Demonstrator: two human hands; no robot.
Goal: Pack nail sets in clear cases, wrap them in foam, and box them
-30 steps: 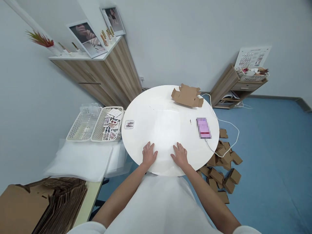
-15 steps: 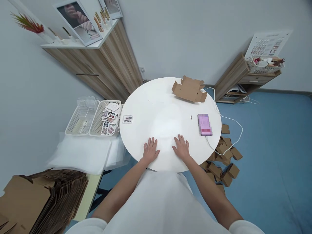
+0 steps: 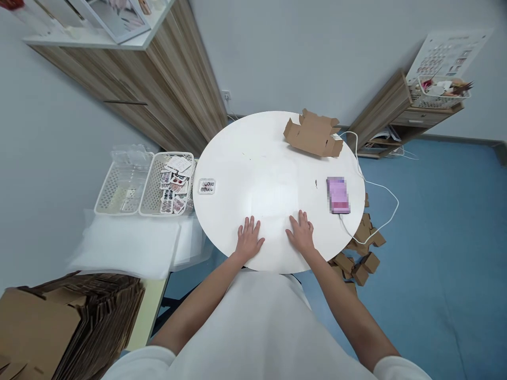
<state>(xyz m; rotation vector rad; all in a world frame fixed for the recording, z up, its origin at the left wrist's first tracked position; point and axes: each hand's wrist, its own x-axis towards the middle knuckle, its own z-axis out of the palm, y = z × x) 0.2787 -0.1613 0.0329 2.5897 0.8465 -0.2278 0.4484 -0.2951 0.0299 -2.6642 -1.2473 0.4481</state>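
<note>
My left hand [image 3: 249, 240] lies palm down near the front edge of the round white table [image 3: 233, 158], fingers spread. To its right, my right hand [image 3: 301, 235] also rests flat on the tabletop with its fingers apart. Neither hand holds anything. Between and beyond them is a pale, bright rectangular patch; whether it is a clear sheet or glare I cannot tell. A small clear case of press-on nails [image 3: 206, 186] sits at the table's left edge. Farther back on the right lies an unfolded brown cardboard box [image 3: 312, 136]. A phone with a pixelated purple screen [image 3: 338, 195] is right of my right hand.
Two white baskets, one with nail cards [image 3: 174, 184] and one with clear plastic packs [image 3: 129, 174], stand left. Translucent sheets [image 3: 127, 245] and stacked flat cardboard [image 3: 39, 327] are nearer. A white cable [image 3: 397, 203] loops off the table above small boxes [image 3: 360, 274] on the floor.
The camera view has tilted down a little, so the cabinet top and its frames are more cut off. Both hands stay flat on the table, shifted only slightly.
</note>
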